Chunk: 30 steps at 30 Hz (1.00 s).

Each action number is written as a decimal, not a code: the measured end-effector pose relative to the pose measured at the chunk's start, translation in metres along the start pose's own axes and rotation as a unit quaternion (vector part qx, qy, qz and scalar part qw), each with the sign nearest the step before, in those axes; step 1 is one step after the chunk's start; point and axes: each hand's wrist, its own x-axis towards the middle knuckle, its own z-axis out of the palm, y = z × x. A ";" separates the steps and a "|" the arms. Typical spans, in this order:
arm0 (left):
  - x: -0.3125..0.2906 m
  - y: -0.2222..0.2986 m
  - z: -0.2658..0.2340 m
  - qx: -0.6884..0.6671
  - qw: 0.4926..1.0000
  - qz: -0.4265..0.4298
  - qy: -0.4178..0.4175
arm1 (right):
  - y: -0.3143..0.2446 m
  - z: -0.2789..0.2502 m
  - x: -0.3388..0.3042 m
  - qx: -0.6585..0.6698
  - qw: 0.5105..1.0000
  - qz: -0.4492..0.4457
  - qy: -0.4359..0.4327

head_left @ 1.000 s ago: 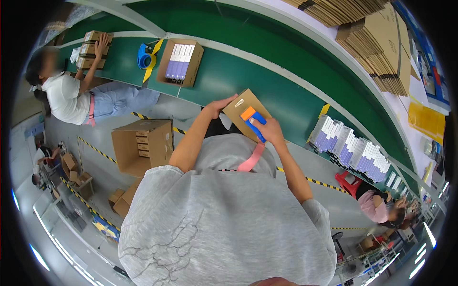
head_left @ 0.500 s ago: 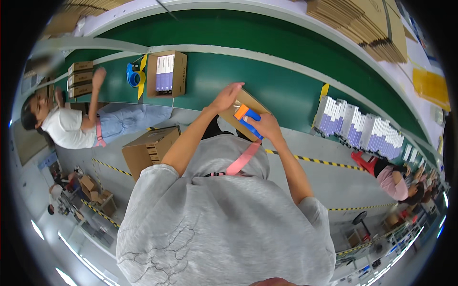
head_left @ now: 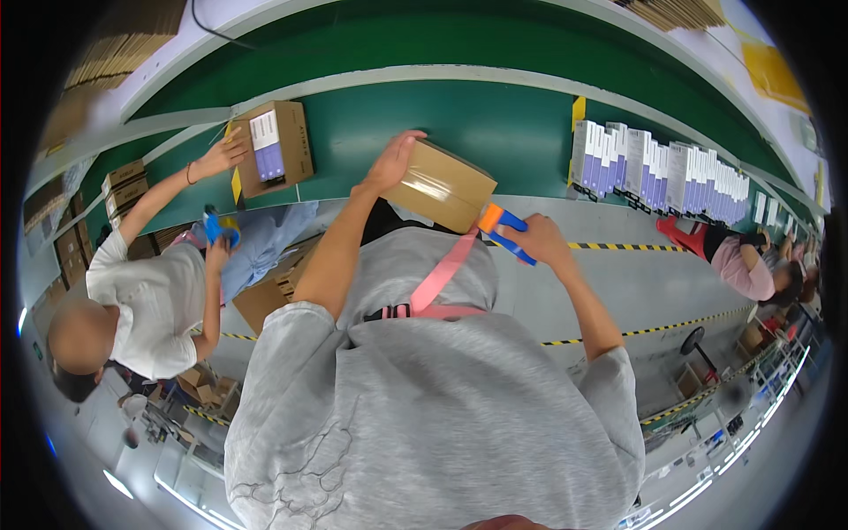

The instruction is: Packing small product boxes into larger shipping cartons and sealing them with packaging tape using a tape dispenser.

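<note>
A brown cardboard box (head_left: pixel 446 181) lies at the near edge of the green table, slightly turned, with a shiny strip of clear tape across its top. My left hand (head_left: pixel 395 163) rests against the box's left end with fingers stretched along its far corner. In my right hand (head_left: pixel 541 238) is a blue and orange tape dispenser (head_left: pixel 508 231), closed in the fingers. Its orange head is at the box's near right corner. A pink strap (head_left: pixel 446 272) hangs between the box and my grey shirt.
Several white and purple boxes (head_left: pixel 649 163) stand in rows on the right. An open carton (head_left: pixel 291 150) with similar boxes stands at left. A co-worker (head_left: pixel 155 283) beside it reaches toward it, holding a blue tape dispenser (head_left: pixel 219 228). Flat cardboard (head_left: pixel 676 13) is stacked above.
My right hand has drawn the tape dispenser right and down to the box's near end. The co-worker has moved closer to the open carton and now holds a dispenser that stood on the table.
</note>
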 end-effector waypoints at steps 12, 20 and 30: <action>0.008 0.009 0.005 0.024 0.999 -0.026 -0.017 | 0.034 0.056 0.032 -0.153 0.975 0.029 0.159; -0.043 -0.058 0.012 -0.458 0.834 -0.307 0.019 | -0.002 0.117 0.080 -0.184 0.951 0.031 0.246; -0.085 0.062 -0.047 -0.250 0.944 -0.174 0.125 | 0.037 0.059 0.148 -0.001 0.847 -0.227 0.481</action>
